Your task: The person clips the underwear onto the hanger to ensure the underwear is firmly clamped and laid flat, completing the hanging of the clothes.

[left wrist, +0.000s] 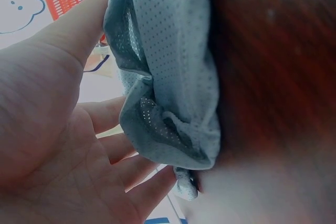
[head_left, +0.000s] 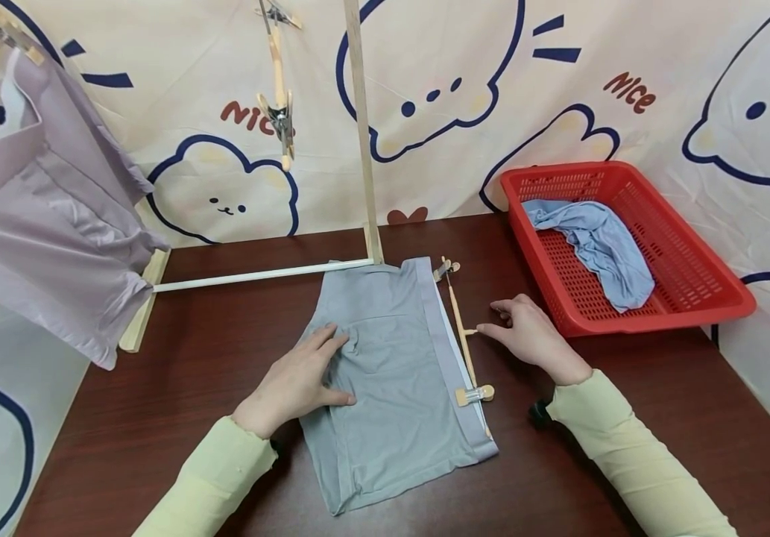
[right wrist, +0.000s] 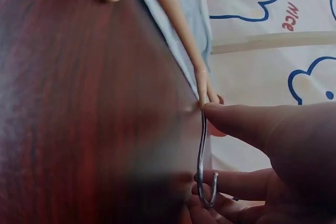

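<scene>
The spread left hand [head_left: 300, 380] rests on grey-blue cloth shorts [head_left: 398, 380] on the brown wood-grained surface [head_left: 190, 418], the right hand [head_left: 532, 337] pinching a beige plastic clip hanger [head_left: 460, 325] lengthwise along their right-facing waistband [head_left: 441, 328].

Reddish-brown lettering [head_left: 629, 91] on the cartoon-printed backdrop [head_left: 186, 52] reads "Nice", to the right of the upright wooden pole [head_left: 363, 134]. Left of the pole, a second word [head_left: 237, 112] shows "Nic", its ending mostly covered by a hanging clip [head_left: 282, 119], so it is probably "Nice" again. In the right wrist view, "Nice" runs sideways near the pole, small and slightly blurred.
</scene>
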Demonstrator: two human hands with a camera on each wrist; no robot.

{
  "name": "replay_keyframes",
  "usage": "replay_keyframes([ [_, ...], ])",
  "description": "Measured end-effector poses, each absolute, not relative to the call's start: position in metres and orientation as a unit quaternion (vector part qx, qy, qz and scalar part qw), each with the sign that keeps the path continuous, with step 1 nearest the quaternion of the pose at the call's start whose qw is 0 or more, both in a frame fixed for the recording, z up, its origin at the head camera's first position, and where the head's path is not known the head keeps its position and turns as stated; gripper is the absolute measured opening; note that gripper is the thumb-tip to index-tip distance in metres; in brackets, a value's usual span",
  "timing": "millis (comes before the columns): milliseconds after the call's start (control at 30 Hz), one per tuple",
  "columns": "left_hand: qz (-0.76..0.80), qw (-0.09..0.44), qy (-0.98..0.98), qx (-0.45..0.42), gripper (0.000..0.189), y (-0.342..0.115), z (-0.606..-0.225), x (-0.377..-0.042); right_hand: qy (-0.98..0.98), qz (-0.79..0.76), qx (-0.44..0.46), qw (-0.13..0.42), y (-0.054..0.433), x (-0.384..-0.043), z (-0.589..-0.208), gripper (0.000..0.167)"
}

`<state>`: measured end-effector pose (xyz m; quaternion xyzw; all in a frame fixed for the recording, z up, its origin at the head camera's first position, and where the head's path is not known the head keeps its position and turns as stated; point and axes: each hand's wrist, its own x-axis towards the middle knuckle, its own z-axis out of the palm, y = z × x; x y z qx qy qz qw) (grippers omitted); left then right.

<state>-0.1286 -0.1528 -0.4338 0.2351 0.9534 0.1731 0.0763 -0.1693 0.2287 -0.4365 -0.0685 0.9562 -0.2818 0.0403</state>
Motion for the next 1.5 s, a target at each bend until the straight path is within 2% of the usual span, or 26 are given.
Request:
replay_keyframes([
  [400, 0.168, 0.068, 0.953, 0.244, 0.094, -0.151, -0.434, -0.132, 0.956, -0.28, -0.082, 0.023, 0.231, -0.172, -0.438, 0.057],
  [600, 0.165, 0.036, 0.952, 0.256, 0.094, -0.146, -0.423, -0.144, 0.953, -0.294, -0.069, 0.026, 0.226, -0.179, -0.43, 0.062],
  [733, 0.183, 0.013, 0.95, 0.253, 0.085, -0.139, -0.406, -0.16, 0.949, -0.309, -0.054, 0.029, 0.22, -0.189, -0.421, 0.062],
  [967, 0.249, 0.005, 0.931, 0.268, 0.067, -0.107, -0.392, -0.192, 0.941, -0.334, -0.022, 0.039, 0.211, -0.212, -0.417, 0.055],
  [1233, 0.287, 0.011, 0.914, 0.286, 0.058, -0.063, -0.399, -0.237, 0.936, -0.346, 0.022, 0.059, 0.2, -0.238, -0.419, 0.045],
  [1500, 0.266, 0.043, 0.931, 0.247, 0.055, -0.037, -0.411, -0.268, 0.939, -0.331, 0.048, 0.077, 0.196, -0.262, -0.42, 0.038],
])
